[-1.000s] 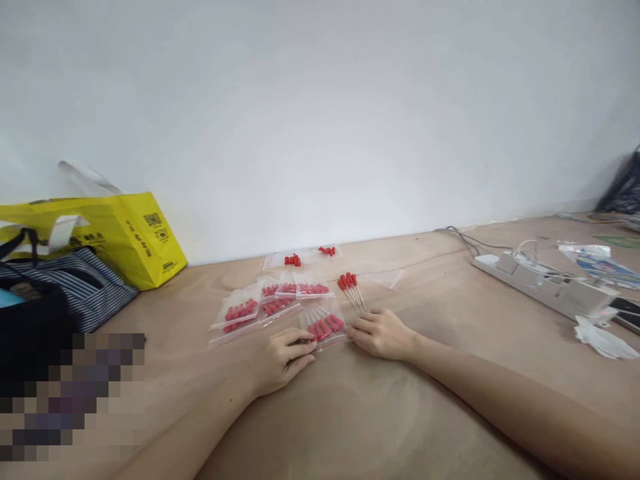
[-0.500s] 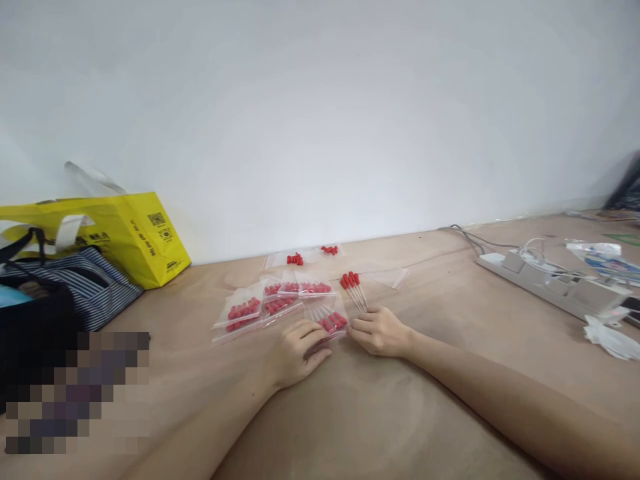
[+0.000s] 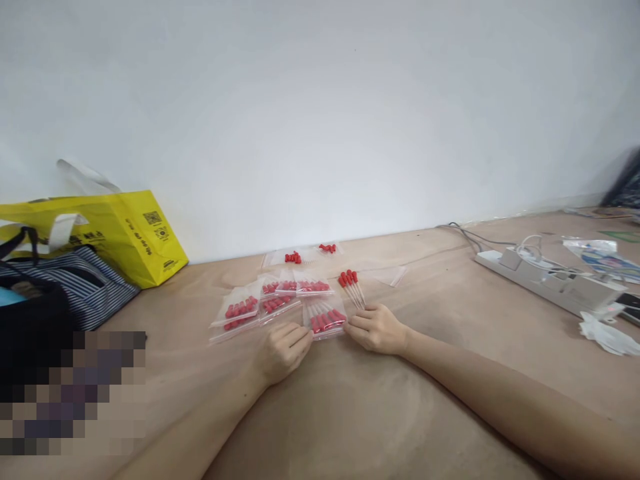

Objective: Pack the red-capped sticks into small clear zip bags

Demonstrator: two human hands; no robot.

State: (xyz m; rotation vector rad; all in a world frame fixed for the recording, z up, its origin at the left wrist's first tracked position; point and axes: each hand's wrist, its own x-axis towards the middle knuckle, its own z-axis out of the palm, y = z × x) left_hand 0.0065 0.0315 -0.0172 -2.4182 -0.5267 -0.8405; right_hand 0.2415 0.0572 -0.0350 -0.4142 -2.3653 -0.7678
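The zip bag (image 3: 324, 316) lies between the left hand (image 3: 286, 350), fingers pinched on the bag's near-left corner, and the right hand (image 3: 376, 329), fingers curled, grip hidden.

Yellow bag (image 3: 127, 223) cut off at left, lower-left patch (image 3: 75, 393) pixelated, loose red-capped sticks (image 3: 355, 287) hidden at lower ends

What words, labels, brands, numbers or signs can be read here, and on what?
Nothing is clearly legible.
Yellow bag: dark lettering on front and side, too small and blurred to read.
Same bag: QR-style code, not decodable.
Blue-and-white packet: any print too blurred.
Clear bags: no readable print.
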